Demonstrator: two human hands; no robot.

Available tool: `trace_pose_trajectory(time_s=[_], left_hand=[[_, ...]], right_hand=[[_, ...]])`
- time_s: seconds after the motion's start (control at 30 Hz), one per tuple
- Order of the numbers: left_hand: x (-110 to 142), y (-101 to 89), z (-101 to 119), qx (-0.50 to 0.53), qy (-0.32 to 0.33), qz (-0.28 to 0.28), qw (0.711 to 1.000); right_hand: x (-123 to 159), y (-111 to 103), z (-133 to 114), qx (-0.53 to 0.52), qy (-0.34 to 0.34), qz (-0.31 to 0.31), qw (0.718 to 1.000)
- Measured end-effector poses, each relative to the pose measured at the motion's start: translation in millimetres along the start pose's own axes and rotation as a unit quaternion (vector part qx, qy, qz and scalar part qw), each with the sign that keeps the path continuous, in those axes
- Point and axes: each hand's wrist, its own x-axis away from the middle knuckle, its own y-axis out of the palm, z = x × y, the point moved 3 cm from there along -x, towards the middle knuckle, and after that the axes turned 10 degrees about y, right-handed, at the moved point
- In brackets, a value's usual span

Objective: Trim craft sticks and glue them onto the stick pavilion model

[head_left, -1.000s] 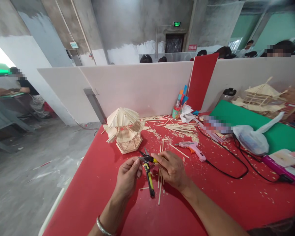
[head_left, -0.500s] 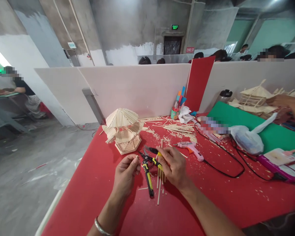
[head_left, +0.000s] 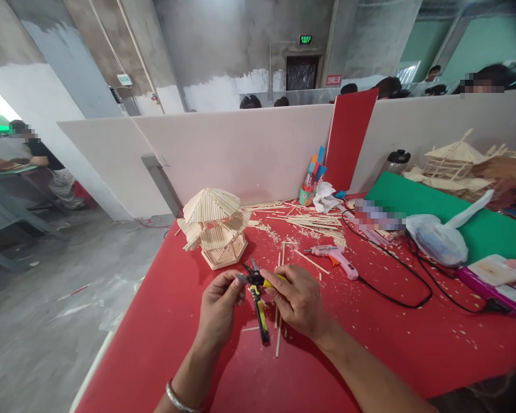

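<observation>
My left hand [head_left: 221, 301] is closed in a pinch; the small pale piece of wood between thumb and forefinger is mostly covered. My right hand [head_left: 298, 298] grips the yellow handle of a utility knife [head_left: 268, 283], its blade reaching to the left fingertips. Below the knife, a pair of cutting pliers [head_left: 260, 315] with black and yellow handles lies on the red table; the knife and right hand cover part of it. Several thin wooden sticks [head_left: 278, 338] lie beside and under my right hand. Behind my left hand stands a wooden stick pavilion model [head_left: 215, 229] with a tiered roof.
A pink glue gun [head_left: 337, 259] lies right of my hands, its black cord trailing rightward. Loose sticks [head_left: 313, 222] and shavings lie farther back near a jar of markers [head_left: 307, 194]. At right are a plastic bag [head_left: 438, 238], a green board [head_left: 395, 192] and another person's hand [head_left: 505, 172].
The knife swung away from the left fingertips to the right, then came back against them. My left hand keeps its pinch. The other person's hand moved over the model at right.
</observation>
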Motion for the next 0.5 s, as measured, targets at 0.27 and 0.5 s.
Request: trace_pose_trajectory(time_s=[0.27, 0.5], left_hand=[[0.5, -1.7, 1.1, -0.024, 0.01, 0.002, 1.0], [2.4, 0.1, 2.3, 0.026, -0.029, 0.01, 0.999]], right_hand=[[-1.4, 0.1, 0.5, 0.005, -0.005, -0.005, 1.0], [-2.8, 0.6, 6.1, 0.073, 0.002, 0.021, 0.997]])
